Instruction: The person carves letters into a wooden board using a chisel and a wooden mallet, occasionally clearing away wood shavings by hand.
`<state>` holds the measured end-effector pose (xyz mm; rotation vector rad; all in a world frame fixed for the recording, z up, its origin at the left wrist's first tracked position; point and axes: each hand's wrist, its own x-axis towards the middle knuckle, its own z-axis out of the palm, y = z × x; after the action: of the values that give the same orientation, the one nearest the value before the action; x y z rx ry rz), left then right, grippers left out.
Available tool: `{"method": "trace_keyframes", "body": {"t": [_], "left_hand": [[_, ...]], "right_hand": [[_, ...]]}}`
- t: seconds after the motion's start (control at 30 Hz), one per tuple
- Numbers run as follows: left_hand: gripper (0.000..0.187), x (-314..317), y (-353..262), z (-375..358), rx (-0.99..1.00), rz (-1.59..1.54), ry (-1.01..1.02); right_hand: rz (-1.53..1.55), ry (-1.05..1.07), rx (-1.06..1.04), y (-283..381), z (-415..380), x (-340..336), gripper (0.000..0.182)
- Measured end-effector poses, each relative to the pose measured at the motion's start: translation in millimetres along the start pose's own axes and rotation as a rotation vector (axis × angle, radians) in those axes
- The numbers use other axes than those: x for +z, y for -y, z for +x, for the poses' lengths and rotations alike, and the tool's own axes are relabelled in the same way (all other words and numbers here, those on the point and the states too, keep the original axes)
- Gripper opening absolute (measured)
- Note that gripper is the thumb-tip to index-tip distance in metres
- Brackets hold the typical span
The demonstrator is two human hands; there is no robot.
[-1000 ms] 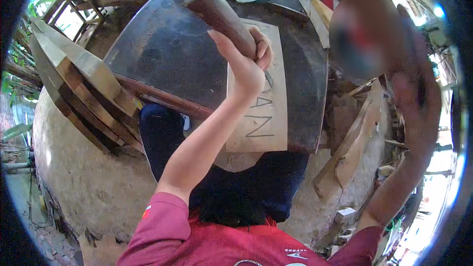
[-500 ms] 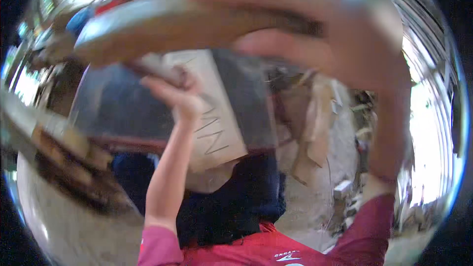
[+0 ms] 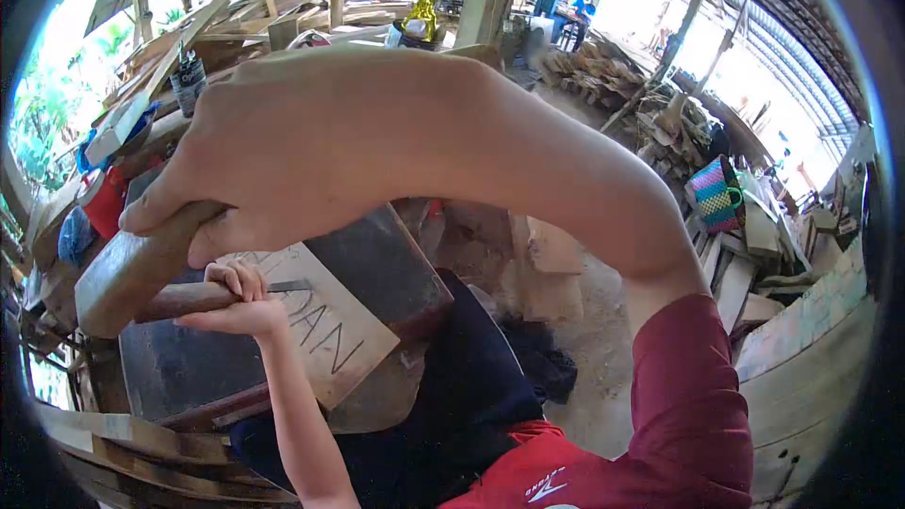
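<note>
My right hand (image 3: 311, 132) is wrapped around a wooden mallet (image 3: 127, 273) and reaches across the upper part of the view to the left. The mallet's thick end overlaps the butt of a chisel (image 3: 189, 300). My left hand (image 3: 243, 306) grips that chisel by its wooden handle, thumb and fingers closed round it. Its flat metal blade points right, low over a pale wooden board (image 3: 363, 339) with large dark letters, of which "AN" is readable. Under the board is a dark-topped table (image 3: 377, 259); my right hand and forearm cover part of both.
Stacked timber (image 3: 132, 443) lies at the lower left. A red container (image 3: 104, 203) and a dark can (image 3: 189, 80) stand beyond the table's left side. Wood piles surround a woven bag (image 3: 716, 193) on the right. Far back, a person in blue (image 3: 583, 9) is seated.
My right hand has swung left and down with the mallet, whose end now overlaps the chisel's butt. My left hand keeps hold of the chisel. The view has shifted, showing more background.
</note>
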<state>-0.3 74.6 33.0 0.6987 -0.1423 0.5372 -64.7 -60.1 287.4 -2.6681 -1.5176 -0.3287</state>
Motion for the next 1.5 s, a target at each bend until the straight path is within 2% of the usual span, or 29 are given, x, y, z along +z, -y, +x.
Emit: {"method": "trace_keyframes", "body": {"t": [1.07, 1.27, 1.37, 1.47, 1.5], "left_hand": [[0.083, -1, -2, 0, -0.002, -0.021, -0.025], [0.083, 1, -2, 1, -0.004, -0.003, -0.022], [0.083, -2, -2, 1, 0.002, 0.029, -0.022], [0.083, -4, 0, 1, 0.01, 0.05, 0.012], [0.083, -3, 1, 1, 0.01, 0.033, -0.018]], "right_hand": [[0.01, -0.063, -0.078, -6, 7, 12, 0.042], [-0.008, -0.04, -0.019, 4, 5, 1, 0.042], [0.027, -0.381, -0.193, -7, 14, 15, 0.037], [0.123, -0.435, -0.179, -7, 16, 20, 0.033], [0.068, -0.314, -0.141, -6, 15, 20, 0.033]]}}
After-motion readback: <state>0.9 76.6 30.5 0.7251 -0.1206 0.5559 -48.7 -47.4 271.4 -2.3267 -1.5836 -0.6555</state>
